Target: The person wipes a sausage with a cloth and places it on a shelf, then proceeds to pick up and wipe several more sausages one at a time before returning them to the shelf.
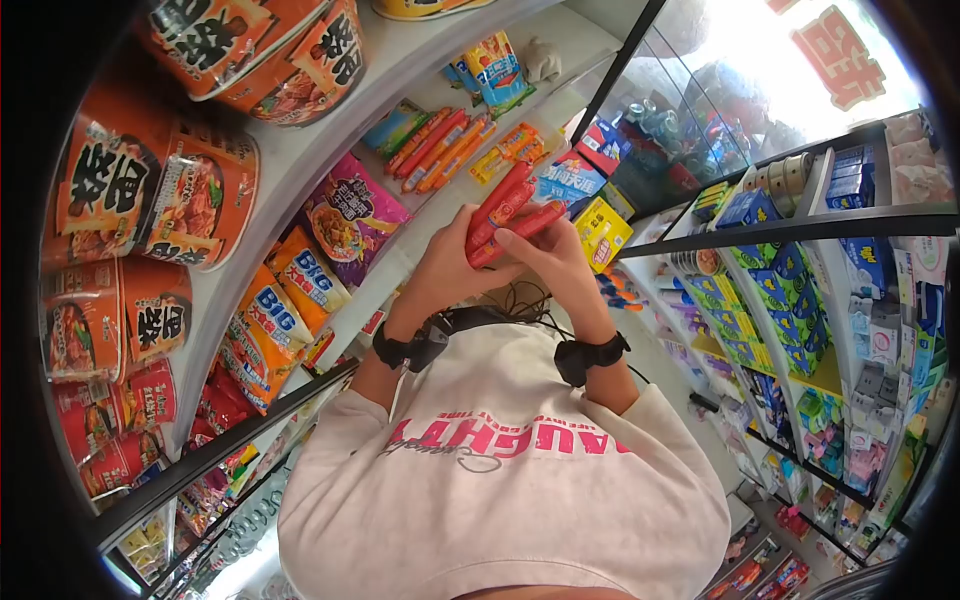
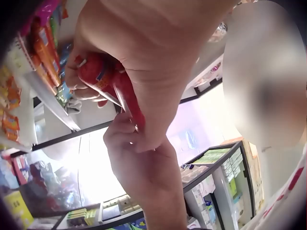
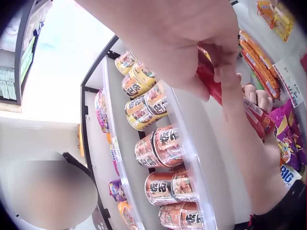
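Both hands come together in front of the chest in the head view, around several red-wrapped sausages (image 1: 498, 208). My left hand (image 1: 440, 260) grips them from the left, its fingers curled behind the bundle. From the right, my right hand (image 1: 562, 262) has its thumb and fingers on one red sausage (image 1: 545, 216) lying across the others. In the left wrist view, the rounded end of a sausage (image 2: 92, 72) sticks out of the left hand, and the right hand (image 2: 144, 165) meets it below. A barcode shows on a red wrapper (image 3: 255, 115) in the right wrist view.
Beyond the hands, a shelf bears orange and red sausages (image 1: 440, 150), a purple snack bag (image 1: 350, 218) and orange snack bags (image 1: 262, 330). Instant noodle tubs (image 1: 205, 195) fill the shelf at left. A yellow box (image 1: 603, 233) stands right of the hands; stocked racks (image 1: 790, 300) lie further right.
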{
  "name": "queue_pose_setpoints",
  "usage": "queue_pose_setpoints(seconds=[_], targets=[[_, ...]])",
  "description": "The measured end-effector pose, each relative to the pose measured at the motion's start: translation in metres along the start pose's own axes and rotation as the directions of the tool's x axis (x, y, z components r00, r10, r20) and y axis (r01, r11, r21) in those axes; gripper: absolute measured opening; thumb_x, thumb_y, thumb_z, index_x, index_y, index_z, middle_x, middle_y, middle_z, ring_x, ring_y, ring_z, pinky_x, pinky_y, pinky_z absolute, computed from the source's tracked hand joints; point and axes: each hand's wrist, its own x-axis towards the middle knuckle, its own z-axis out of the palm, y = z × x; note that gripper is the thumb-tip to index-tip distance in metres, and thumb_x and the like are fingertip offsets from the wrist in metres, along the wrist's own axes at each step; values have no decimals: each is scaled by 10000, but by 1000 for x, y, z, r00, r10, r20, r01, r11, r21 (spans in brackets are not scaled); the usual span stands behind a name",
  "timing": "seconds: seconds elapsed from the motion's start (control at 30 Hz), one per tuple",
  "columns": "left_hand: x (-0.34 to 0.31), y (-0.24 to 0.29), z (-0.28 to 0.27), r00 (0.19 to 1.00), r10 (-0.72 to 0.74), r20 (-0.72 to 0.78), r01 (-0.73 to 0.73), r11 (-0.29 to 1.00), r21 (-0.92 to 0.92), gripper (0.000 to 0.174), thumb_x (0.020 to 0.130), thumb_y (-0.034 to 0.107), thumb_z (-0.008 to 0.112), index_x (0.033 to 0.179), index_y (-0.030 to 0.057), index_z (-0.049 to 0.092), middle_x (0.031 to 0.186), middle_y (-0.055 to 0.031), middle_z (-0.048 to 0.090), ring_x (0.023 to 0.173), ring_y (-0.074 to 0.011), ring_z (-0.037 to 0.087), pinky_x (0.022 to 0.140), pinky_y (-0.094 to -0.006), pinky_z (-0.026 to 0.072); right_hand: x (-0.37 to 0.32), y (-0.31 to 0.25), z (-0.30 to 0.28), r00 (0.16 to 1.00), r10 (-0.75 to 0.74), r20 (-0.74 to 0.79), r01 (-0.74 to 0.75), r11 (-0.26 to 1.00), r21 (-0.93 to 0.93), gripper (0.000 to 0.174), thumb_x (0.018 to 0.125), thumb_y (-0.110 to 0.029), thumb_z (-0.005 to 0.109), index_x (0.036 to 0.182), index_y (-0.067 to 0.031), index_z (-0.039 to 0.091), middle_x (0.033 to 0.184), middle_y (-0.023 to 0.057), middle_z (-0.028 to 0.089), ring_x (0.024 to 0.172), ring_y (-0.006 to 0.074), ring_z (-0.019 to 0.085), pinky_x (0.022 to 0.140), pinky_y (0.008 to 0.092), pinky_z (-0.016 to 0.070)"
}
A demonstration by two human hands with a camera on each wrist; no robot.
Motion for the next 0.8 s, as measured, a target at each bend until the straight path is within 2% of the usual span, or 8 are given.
queue_pose_setpoints(seconds=[0.1, 0.2, 0.3, 0.4, 0.5, 0.6, 0.7, 0.8], targets=[[0, -21, 4, 993, -43, 112, 50, 997, -63, 606, 783, 297, 869, 1240, 25, 579, 1041, -99, 687, 905, -181, 652, 780, -317, 516, -9, 15, -5, 998, -19, -57, 23, 998, 63, 376, 920, -81, 764, 1221, -10, 551, 1152, 78, 690, 1059, 131, 656, 935, 302, 542], [-3, -33, 13, 979, 0, 204, 59, 957, -283, 533, 942, 379, 734, 1304, 19, 582, 1058, -58, 663, 923, -121, 597, 797, -299, 503, -17, 21, -13, 994, -14, -111, 31, 987, 158, 393, 926, -59, 748, 1238, -32, 511, 1139, 74, 672, 1066, 153, 657, 943, 314, 541], [2, -44, 19, 840, -398, 369, 536, 712, -452, 551, 1075, 487, 488, 1360, 23, 571, 1059, -27, 648, 926, -81, 578, 788, -266, 494, -23, 34, -27, 981, 34, -192, 14, 970, 243, 401, 923, -27, 729, 1256, -39, 507, 1170, 68, 618, 1099, 169, 639, 974, 340, 525], [3, -75, 41, 871, -333, 362, 459, 815, -354, 637, 1093, 569, 323, 1298, 32, 597, 986, 12, 629, 861, -62, 561, 750, -229, 475, -26, 56, -47, 969, 110, -223, -27, 938, 344, 441, 906, -16, 737, 1282, -44, 508, 1255, 78, 583, 1166, 166, 603, 1000, 351, 502], [6, -95, 49, 789, -408, 459, 532, 827, -180, 597, 1091, 557, 361, 1231, 34, 613, 918, 36, 604, 795, -36, 538, 693, -201, 451, -25, 86, -63, 962, 156, -223, -60, 921, 384, 407, 928, -56, 730, 1280, -53, 525, 1218, 66, 605, 1131, 157, 618, 979, 339, 510], [3, -140, 72, 857, -321, 402, 454, 840, -297, 543, 1092, 532, 391, 1169, 46, 620, 822, 46, 568, 675, -18, 497, 579, -204, 416, -16, 120, -74, 913, 291, -285, -142, 884, 446, 335, 957, -109, 716, 1249, -58, 561, 1153, 55, 642, 1074, 140, 641, 944, 327, 519], [-2, -173, 76, 800, -458, 388, 582, 750, -316, 480, 1083, 498, 457, 1140, 52, 624, 756, 55, 541, 566, -16, 455, 486, -208, 365, -5, 153, -83, 891, 327, -313, -205, 908, 366, 286, 971, -152, 712, 1211, -55, 591, 1118, 49, 671, 1007, 124, 660, 885, 308, 528], [-6, -202, 81, 819, -520, 242, 574, 737, -357, 415, 1061, 466, 534, 1102, 62, 622, 707, 64, 517, 515, -17, 429, 447, -206, 329, 9, 169, -87, 888, 370, -273, -237, 877, 417, 258, 962, -163, 729, 1163, -54, 611, 1097, 47, 688, 986, 115, 664, 838, 287, 526]])
